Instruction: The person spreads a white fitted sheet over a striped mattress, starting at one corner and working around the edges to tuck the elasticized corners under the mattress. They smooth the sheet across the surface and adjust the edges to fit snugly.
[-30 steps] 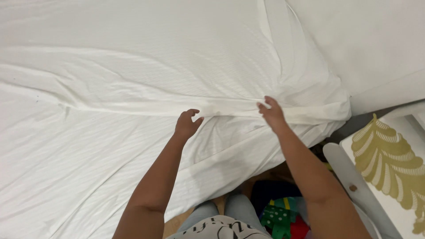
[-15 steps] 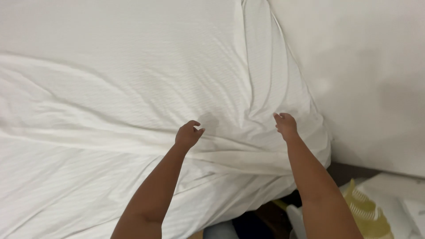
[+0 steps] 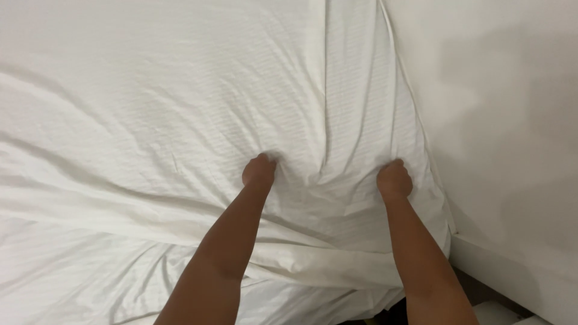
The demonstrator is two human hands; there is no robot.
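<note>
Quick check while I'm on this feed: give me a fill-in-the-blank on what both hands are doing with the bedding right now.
1. Both hands are closed into fists on a ____ striped sheet.
2. The left hand bunches the fabric to the ____ of the right hand.
3. The sheet between the two hands is ____ rather than flat.
4. A plain white wall stands on the ____ side.

Missing words: white; left; creased; right

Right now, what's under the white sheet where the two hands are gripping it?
Only more folds of the white sheet show beneath the left hand and right hand. Whatever lies underneath is covered.
</note>
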